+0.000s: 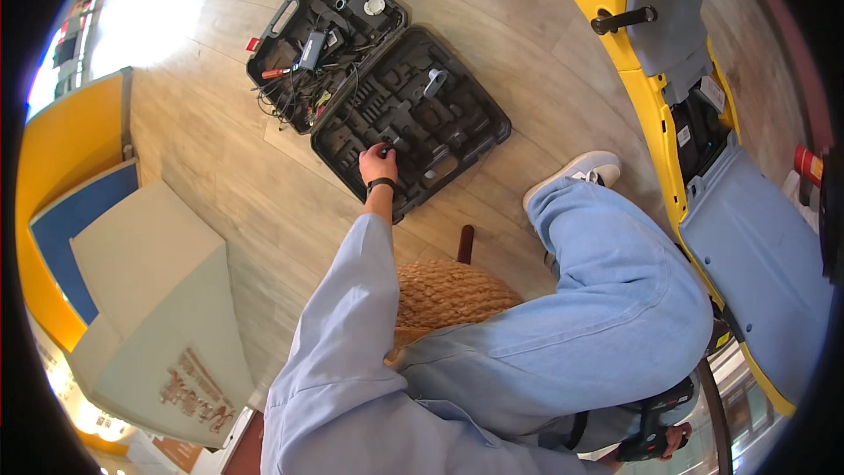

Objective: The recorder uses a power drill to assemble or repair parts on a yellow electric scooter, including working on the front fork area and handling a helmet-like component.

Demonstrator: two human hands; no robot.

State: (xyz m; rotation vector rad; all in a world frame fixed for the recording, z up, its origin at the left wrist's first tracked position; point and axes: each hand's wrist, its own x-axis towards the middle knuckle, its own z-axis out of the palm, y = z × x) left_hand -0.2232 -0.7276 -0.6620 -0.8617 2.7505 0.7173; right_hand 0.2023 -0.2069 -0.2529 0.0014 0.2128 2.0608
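Note:
My left hand (376, 164), with a dark band at the wrist, reaches into the near half of an open black tool case (479, 101) on the floor. Its fingers are closed at a moulded slot, around something small and dark that I cannot make out. Down at the lower right, my right hand (676, 441) grips a black cordless drill (649, 431) beside my leg. A silver metal piece (434, 82) lies in the case's near half. The far half holds a red-handled tool (275, 73), a grey box-shaped device (311, 50), cables and a white round part (374, 6).
I sit on a woven stool (453, 295). To the right stands a yellow and grey machine (655, 123) with a black crank handle (626, 19) and a lowered grey panel (756, 246). White, blue and yellow display panels (158, 255) stand left. Wooden flooring (202, 141) surrounds the case.

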